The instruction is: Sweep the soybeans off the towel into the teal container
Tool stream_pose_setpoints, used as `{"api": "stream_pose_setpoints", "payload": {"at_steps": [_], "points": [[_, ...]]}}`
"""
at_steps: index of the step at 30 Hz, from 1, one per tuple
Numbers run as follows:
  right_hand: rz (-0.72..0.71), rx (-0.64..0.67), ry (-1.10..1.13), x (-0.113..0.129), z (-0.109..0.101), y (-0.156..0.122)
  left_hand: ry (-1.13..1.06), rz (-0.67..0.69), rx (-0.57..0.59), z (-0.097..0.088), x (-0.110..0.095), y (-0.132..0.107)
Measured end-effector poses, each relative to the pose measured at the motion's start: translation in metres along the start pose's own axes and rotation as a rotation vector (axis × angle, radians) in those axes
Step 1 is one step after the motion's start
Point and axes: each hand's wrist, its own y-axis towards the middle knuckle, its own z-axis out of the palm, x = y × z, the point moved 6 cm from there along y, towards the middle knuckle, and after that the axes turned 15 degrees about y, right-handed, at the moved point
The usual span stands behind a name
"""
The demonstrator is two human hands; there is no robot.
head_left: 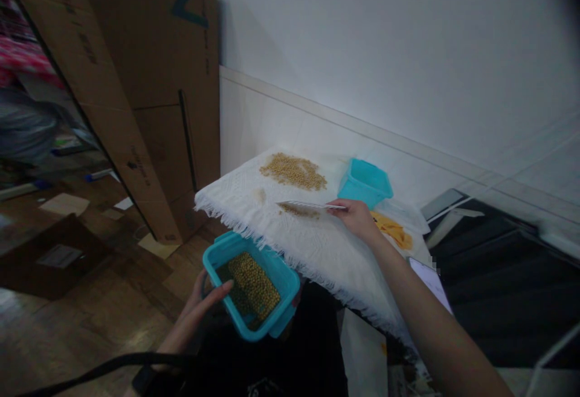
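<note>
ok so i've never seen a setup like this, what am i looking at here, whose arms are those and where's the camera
There's no machine here: one person works with bare hands, and the single picture comes from a camera on their head, looking forward and down. The left hand holds a blue tub of beans by the table's edge, thumb over the rim. The right hand grips a thin, flat strip, seen nearly edge-on, above a white cloth. On that cloth lie a bean pile, another blue tub and something yellow.
</note>
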Motion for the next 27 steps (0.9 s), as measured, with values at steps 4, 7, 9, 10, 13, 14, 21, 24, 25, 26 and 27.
{"api": "stream_pose_setpoints", "payload": {"at_steps": [4, 7, 9, 10, 13, 14, 21, 24, 25, 26, 27], "points": [[0.016, 0.019, 0.021, 0.002, -0.005, -0.012, 0.009, 0.005, 0.005, 0.001, -0.002, -0.001], [0.02, 0.023, 0.041, 0.003, -0.006, -0.018, 0.018, -0.002, 0.027, 0.002, -0.002, -0.001], [0.023, 0.026, 0.059, 0.004, -0.005, -0.021, 0.024, -0.004, 0.03, 0.002, -0.001, 0.0], [0.024, 0.022, 0.069, 0.004, -0.004, -0.021, 0.025, -0.004, 0.027, 0.002, -0.001, 0.0], [0.024, -0.042, 0.097, 0.005, -0.009, -0.024, 0.025, -0.002, 0.017, 0.002, 0.002, 0.003], [0.027, -0.086, 0.1, 0.005, -0.012, -0.026, 0.023, -0.003, 0.014, 0.002, 0.002, 0.003], [0.047, -0.396, -0.139, 0.008, -0.032, -0.069, 0.058, -0.02, -0.007, 0.002, 0.003, 0.006], [0.046, -0.409, -0.295, 0.011, -0.027, -0.087, 0.06, -0.022, -0.024, 0.001, 0.003, 0.006], [0.044, -0.403, -0.327, 0.012, -0.024, -0.091, 0.059, -0.018, -0.025, 0.001, 0.003, 0.006], [0.038, -0.396, -0.351, 0.014, -0.021, -0.096, 0.058, -0.014, -0.019, 0.002, 0.003, 0.006], [0.027, -0.393, -0.37, 0.016, -0.018, -0.1, 0.057, -0.012, -0.01, 0.003, 0.004, 0.006]]}}
